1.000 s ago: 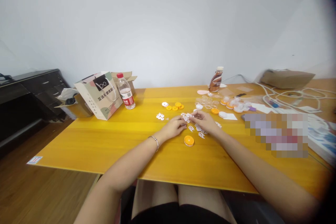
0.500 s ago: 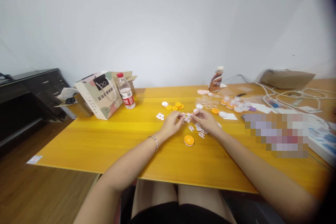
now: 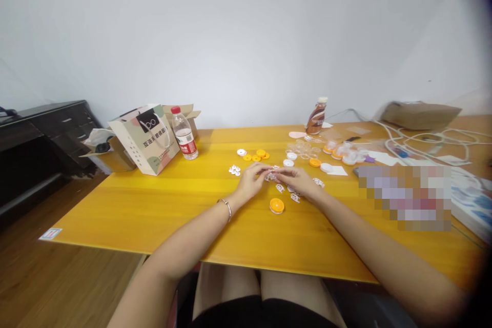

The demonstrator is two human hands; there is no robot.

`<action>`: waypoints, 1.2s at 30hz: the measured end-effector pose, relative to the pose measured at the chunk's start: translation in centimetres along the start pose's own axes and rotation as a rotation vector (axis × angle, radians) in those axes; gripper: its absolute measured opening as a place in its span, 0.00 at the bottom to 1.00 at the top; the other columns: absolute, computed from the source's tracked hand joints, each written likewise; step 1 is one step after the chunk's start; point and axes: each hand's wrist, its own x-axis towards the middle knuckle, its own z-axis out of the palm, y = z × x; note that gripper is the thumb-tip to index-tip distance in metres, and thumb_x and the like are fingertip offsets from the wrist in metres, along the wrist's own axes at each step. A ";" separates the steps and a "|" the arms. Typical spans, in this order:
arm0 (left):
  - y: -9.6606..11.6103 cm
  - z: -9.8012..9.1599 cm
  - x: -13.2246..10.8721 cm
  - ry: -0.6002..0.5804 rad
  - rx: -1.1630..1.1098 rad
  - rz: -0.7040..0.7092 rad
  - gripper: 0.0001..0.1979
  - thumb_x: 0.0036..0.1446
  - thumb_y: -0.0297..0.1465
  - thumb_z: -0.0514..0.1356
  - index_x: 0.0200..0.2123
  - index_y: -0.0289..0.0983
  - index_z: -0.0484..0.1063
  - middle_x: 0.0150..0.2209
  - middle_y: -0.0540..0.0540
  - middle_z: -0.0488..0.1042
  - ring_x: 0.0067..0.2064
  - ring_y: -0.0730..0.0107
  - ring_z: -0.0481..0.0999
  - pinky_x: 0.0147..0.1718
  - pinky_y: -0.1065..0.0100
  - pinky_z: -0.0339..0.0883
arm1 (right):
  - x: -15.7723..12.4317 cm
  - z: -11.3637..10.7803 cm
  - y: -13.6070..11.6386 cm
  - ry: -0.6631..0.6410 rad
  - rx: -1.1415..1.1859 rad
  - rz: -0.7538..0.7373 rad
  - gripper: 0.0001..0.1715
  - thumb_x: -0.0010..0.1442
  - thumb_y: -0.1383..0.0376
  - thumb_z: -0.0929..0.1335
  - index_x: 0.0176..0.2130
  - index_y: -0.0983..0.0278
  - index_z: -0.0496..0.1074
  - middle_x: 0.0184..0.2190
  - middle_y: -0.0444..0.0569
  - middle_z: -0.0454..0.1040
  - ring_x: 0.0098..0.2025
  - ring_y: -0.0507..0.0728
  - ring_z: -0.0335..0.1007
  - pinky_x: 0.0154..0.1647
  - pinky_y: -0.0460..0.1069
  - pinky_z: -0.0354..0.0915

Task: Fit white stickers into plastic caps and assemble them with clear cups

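My left hand (image 3: 251, 181) and my right hand (image 3: 299, 180) meet over the middle of the table, fingertips pinched close together. Whatever lies between the fingers is too small and too covered to make out. Small white openwork plastic pieces (image 3: 280, 188) lie under and around the hands, some partly hidden by the right one. Nearer to me rests a round orange disc with a white underside (image 3: 277, 206). Beyond the fingertips are white round caps (image 3: 288, 163), several orange discs (image 3: 256, 158) and a little cluster of white parts (image 3: 234, 170).
At the left stand a paper bag (image 3: 148, 141) and a red-capped water bottle (image 3: 185, 136). Clear plastic rings (image 3: 303, 150), orange-and-white assemblies (image 3: 342, 154) and a brown drink bottle (image 3: 317, 117) are at the back right. White cables (image 3: 392, 138) spread over the right side, beside a blurred-out patch.
My right hand has moved left, so its fingertips now meet those of my left hand. More white pieces show to the right of it. The left hand has barely shifted.
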 end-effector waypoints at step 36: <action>0.3 -0.2 -0.1 -0.011 0.051 0.065 0.11 0.53 0.30 0.58 0.41 0.38 0.72 0.38 0.45 0.68 0.42 0.70 0.69 0.44 0.66 0.64 | -0.5 0.4 -1.1 -0.070 0.495 0.063 0.11 0.46 0.60 0.72 0.32 0.63 0.76 0.34 0.48 0.77 0.38 0.53 0.73 0.49 0.48 0.65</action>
